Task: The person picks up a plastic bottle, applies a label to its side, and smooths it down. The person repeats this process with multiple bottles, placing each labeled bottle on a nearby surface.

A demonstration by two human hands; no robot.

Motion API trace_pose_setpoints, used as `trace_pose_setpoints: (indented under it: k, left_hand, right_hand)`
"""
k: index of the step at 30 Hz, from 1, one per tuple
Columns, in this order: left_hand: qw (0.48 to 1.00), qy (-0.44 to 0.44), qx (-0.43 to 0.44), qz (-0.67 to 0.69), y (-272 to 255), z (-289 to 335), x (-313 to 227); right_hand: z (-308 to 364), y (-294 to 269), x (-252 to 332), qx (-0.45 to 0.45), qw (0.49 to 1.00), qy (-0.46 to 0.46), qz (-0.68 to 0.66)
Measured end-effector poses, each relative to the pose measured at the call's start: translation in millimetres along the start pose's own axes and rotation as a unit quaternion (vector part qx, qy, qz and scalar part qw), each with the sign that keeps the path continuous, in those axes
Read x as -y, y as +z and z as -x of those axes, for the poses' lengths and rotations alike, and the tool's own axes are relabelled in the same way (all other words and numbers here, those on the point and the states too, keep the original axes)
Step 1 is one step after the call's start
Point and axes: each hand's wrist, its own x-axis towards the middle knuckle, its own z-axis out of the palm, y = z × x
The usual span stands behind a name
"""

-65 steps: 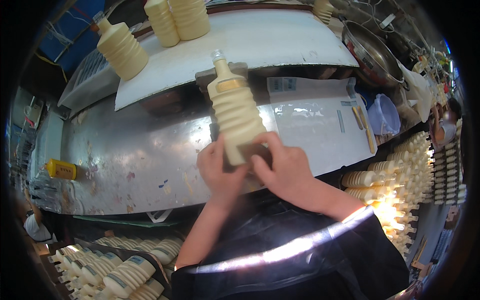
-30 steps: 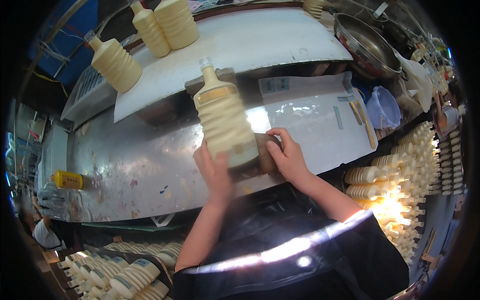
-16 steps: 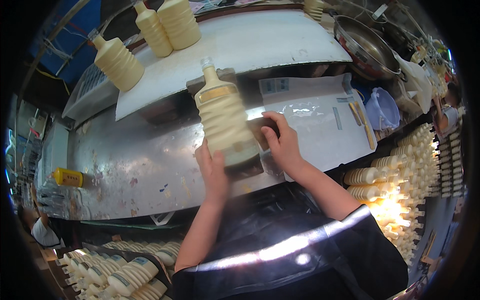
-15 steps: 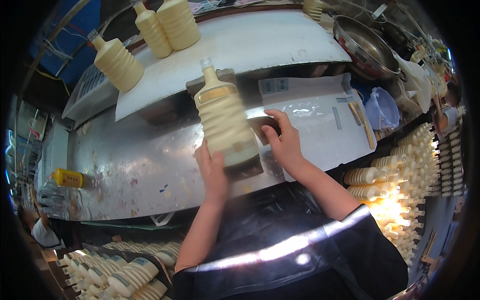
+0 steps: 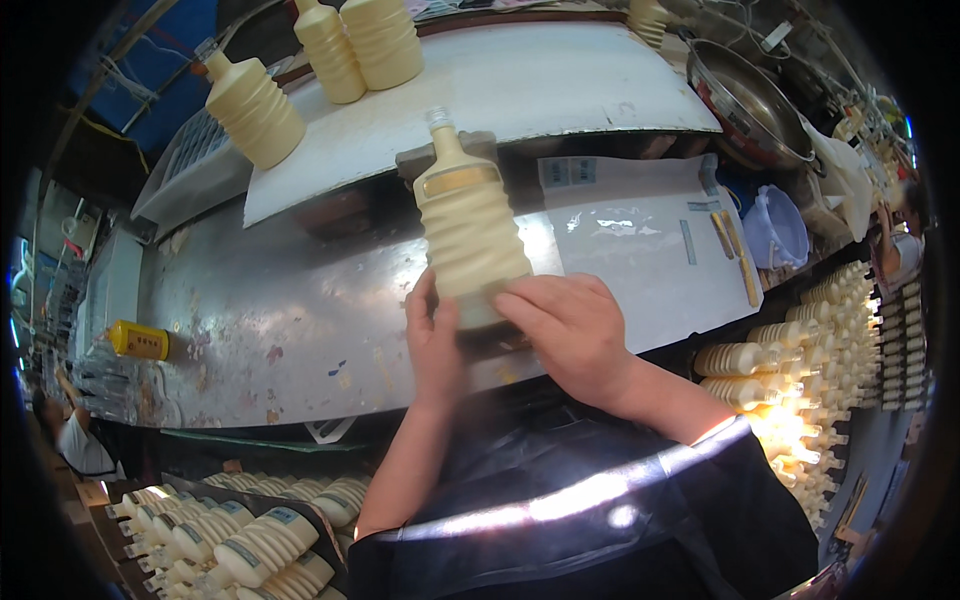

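A cream bottle [image 5: 472, 235] with wavy ridges and a clear threaded neck lies tilted before me, neck pointing away. Its shoulder has a gold band [image 5: 455, 179], and a pale greyish strip [image 5: 474, 310] crosses its lower end. Behind the shoulder shows a dark block [image 5: 408, 160] under the bottle. My left hand [image 5: 437, 345] grips the bottle's lower left side, thumb on the front. My right hand [image 5: 575, 335] is closed, with its fingertips pressed at the strip's right end; whatever is in its fingers is hidden.
A white sheet [image 5: 640, 260] with label strips and thin yellowish sticks lies right, near a lilac bucket [image 5: 776, 232] and metal pan [image 5: 745, 100]. Several cream bottles [image 5: 255, 112] stand on the raised white board [image 5: 520, 80]. A yellow container [image 5: 138, 341] lies left. Racked bottles [image 5: 262, 545] flank me.
My right hand has come left and nearer, from beside the bottle onto its lower end. The dark brown flat piece it held is now out of sight. My left hand stays on the bottle.
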Motion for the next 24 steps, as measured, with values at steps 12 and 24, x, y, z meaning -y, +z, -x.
trace_pose_setpoints:
  k: [12, 24]
  left_hand:
    - [0.99, -0.063, 0.022, 0.124, -21, -6, -4]
    - [0.997, 0.006, 0.0, -0.081, -3, -2, -8]
  right_hand:
    - [-30, 33, 29, 0.07, 0.99, -0.084, 0.088]
    - [-14, 13, 13, 0.091, 0.975, 0.204, -0.007]
